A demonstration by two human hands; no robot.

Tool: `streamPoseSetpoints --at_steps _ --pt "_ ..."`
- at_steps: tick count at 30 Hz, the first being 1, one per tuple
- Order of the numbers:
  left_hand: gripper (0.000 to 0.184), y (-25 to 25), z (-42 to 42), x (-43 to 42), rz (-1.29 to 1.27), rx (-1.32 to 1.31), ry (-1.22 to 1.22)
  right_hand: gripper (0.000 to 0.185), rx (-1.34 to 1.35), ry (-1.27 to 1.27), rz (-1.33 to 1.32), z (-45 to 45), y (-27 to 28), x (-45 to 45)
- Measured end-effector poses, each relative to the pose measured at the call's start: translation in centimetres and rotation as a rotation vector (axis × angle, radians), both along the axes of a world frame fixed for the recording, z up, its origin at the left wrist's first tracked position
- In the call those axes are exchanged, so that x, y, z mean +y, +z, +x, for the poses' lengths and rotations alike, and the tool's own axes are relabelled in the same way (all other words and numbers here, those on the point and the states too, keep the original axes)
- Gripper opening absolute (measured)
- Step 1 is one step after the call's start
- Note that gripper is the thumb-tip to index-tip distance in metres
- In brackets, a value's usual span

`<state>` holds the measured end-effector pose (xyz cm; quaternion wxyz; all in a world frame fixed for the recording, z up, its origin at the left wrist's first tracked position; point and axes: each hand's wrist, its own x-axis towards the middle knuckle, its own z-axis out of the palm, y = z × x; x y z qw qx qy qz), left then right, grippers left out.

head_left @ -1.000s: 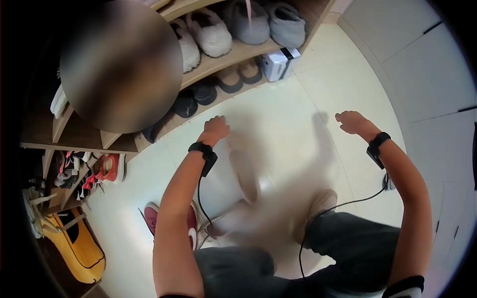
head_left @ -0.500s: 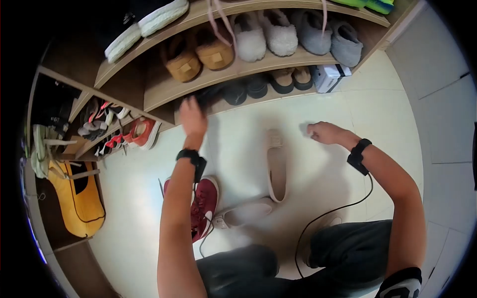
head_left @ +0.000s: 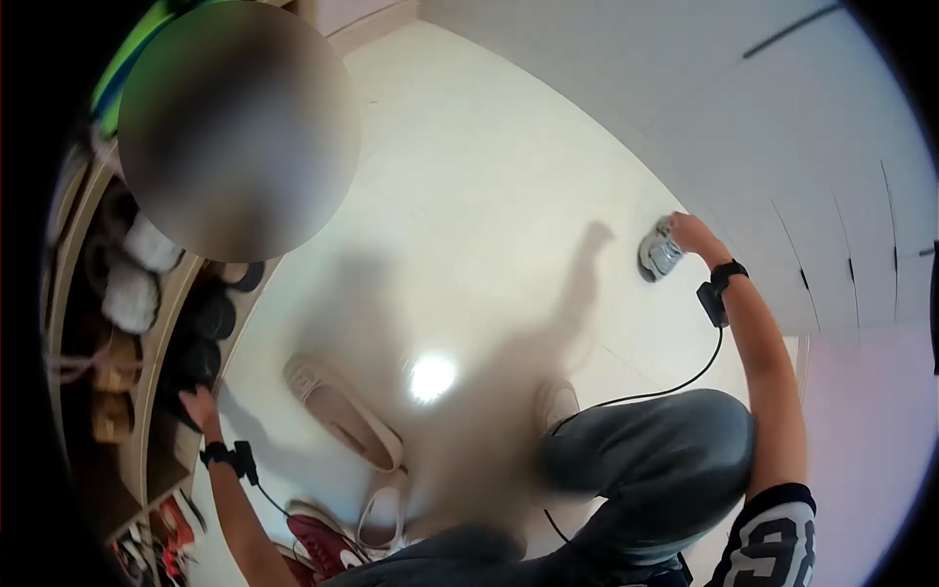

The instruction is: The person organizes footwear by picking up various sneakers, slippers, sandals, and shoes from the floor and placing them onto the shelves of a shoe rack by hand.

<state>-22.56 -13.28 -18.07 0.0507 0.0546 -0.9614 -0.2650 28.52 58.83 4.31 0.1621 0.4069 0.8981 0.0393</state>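
My right hand (head_left: 693,233) is closed on the upper end of a grey-and-white sneaker (head_left: 659,252), near the base of the white cabinets. Far to the left, my left hand (head_left: 201,407) reaches to the bottom shelf. Its fingers are at a black shoe (head_left: 182,401); whether they grip it is unclear. More black shoes (head_left: 202,360) sit beside it on that shelf. A beige flat shoe (head_left: 344,416) lies on the floor between my arms, with a second beige flat (head_left: 381,509) behind it. A dark red sneaker (head_left: 323,540) lies near my left forearm.
The wooden shoe rack (head_left: 156,391) runs along the left, holding fluffy slippers (head_left: 132,293) and tan shoes (head_left: 114,391). A blurred disc hides the upper left. White cabinets (head_left: 782,196) stand on the right. A cable (head_left: 675,389) hangs from my right wrist.
My view has turned to the right. My right hand, without the sneaker before, has moved out to the cabinets and now holds it. My left hand stays near the bottom shelf.
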Motion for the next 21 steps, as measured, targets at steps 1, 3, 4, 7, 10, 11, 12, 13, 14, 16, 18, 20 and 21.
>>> streamPoseSetpoints --at_steps 1,3,4,7,10,11,12,13,14,16,18,20,21 --pt "0.054 -0.1 -0.4 -0.2 0.089 -0.008 -0.071 0.018 -0.135 -0.083 0.004 4.0 -1.2 1.7" --pt "0.059 -0.9 -1.1 -1.9 0.223 -0.069 -0.197 0.026 -0.067 -0.254 0.058 7.8 -2.7 1.3" --pt "0.064 -2.1 -1.8 -3.5 0.215 -0.123 -0.200 0.034 -0.091 -0.327 0.076 9.1 -3.9 0.3" --pt "0.076 -2.4 -0.9 -6.5 0.252 -0.317 -0.228 0.060 -0.071 -0.508 -0.009 11.7 -9.1 -0.9" --pt "0.080 0.2 2.4 -7.5 -0.120 -0.421 -0.397 0.078 0.140 -0.538 0.004 10.1 -12.6 -0.4" --pt "0.078 1.4 3.9 -7.1 -0.294 -0.410 -0.494 0.081 0.220 -0.529 0.000 9.0 -13.1 0.0" --pt "0.076 4.5 6.0 -3.8 -0.490 -0.521 -0.440 0.081 0.236 -0.544 -0.006 7.7 -13.5 0.2" --pt "0.077 4.4 6.0 -4.0 -0.627 -0.567 -0.459 0.082 0.286 -0.666 0.037 6.3 -13.6 0.2" --pt "0.066 4.4 6.0 -4.0 -0.838 -0.571 -0.531 0.082 0.333 -0.790 0.081 5.4 -14.0 0.3" --pt "0.037 6.5 6.6 0.1 -1.086 -0.664 -0.561 0.081 0.445 -0.860 0.070 5.5 -17.2 0.9" --pt "0.035 8.5 7.2 5.2 -1.122 -0.651 -0.657 0.079 0.533 -0.907 0.094 5.5 -19.1 0.2" --pt "0.034 10.9 9.1 12.7 -1.053 -0.599 -0.778 0.076 0.504 -0.893 0.102 4.1 -18.7 -1.7" --pt "0.034 12.8 10.8 17.2 -0.982 -0.543 -0.865 0.075 0.492 -0.887 0.084 3.2 -17.8 -3.1"
